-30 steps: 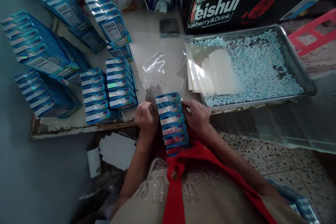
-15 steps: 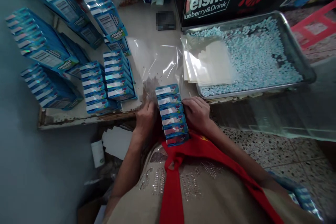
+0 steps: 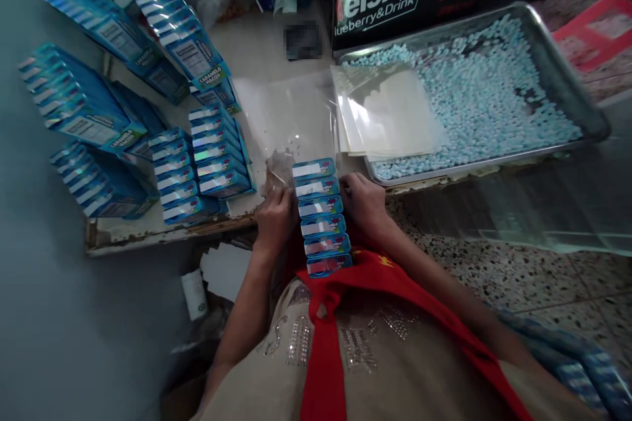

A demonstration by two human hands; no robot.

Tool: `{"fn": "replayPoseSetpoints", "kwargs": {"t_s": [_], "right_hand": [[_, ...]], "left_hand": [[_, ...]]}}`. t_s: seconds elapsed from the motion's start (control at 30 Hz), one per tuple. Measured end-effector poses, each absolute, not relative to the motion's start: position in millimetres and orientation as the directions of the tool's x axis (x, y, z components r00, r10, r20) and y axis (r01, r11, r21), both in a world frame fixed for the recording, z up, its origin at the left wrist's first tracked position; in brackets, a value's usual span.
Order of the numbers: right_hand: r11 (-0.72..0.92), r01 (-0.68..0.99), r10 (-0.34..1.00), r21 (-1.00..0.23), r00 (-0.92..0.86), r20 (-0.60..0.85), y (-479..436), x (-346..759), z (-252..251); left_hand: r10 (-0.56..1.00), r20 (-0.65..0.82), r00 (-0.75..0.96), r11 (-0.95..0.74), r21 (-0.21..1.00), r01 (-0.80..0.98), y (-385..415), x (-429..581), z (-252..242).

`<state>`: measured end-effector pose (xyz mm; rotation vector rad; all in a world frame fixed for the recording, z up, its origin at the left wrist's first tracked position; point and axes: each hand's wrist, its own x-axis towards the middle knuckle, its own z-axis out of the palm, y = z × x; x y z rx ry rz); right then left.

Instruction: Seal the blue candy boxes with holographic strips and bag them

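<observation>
A row of several small blue candy boxes (image 3: 322, 217) runs from the table's front edge toward my body, between my two hands. Clear plastic film (image 3: 291, 112) lies on the table beyond the row, its edges running down toward my hands. To the left of the boxes, my left hand (image 3: 275, 220) is closed, fingers pinched on the film's near left corner, where it looks crumpled. My right hand (image 3: 364, 200) is curled closed at the right side of the row, by the film's other edge; its fingertips are partly hidden.
Stacked blue boxes (image 3: 222, 151) crowd the table's left side. At right, a metal tray (image 3: 595, 125) holds pale blue candies, with cream-coloured sheets (image 3: 385, 112) partly over it. Behind stands a black carton (image 3: 385, 6). A white roll (image 3: 194, 295) is below the table's left edge.
The camera view has shifted slightly. Both hands stay beside the row of boxes, the right one a little closer to it. The film over the table looks flatter, with fewer bright glints.
</observation>
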<state>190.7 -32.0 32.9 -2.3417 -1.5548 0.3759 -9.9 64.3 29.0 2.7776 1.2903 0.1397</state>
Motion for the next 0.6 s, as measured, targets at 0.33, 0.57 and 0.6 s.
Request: {"fn": "replayPoseSetpoints", "kwargs": {"t_s": [0.33,0.57,0.6], "right_hand": [[-0.296,0.937,0.944,-0.186,0.257,-0.209,-24,192,55],[-0.157,0.964,0.988,-0.215,0.156,-0.021,-37,200,39],[-0.147,0.969,0.989,-0.198,0.148,-0.011,-37,200,37]], "left_hand": [[0.794,0.208,0.571,-0.604,0.375,0.703,69,-18,16],[0.856,0.308,0.415,-0.517,0.484,0.706,53,-10,-9],[0.86,0.303,0.411,-0.51,0.503,0.698,52,-8,-13]]}}
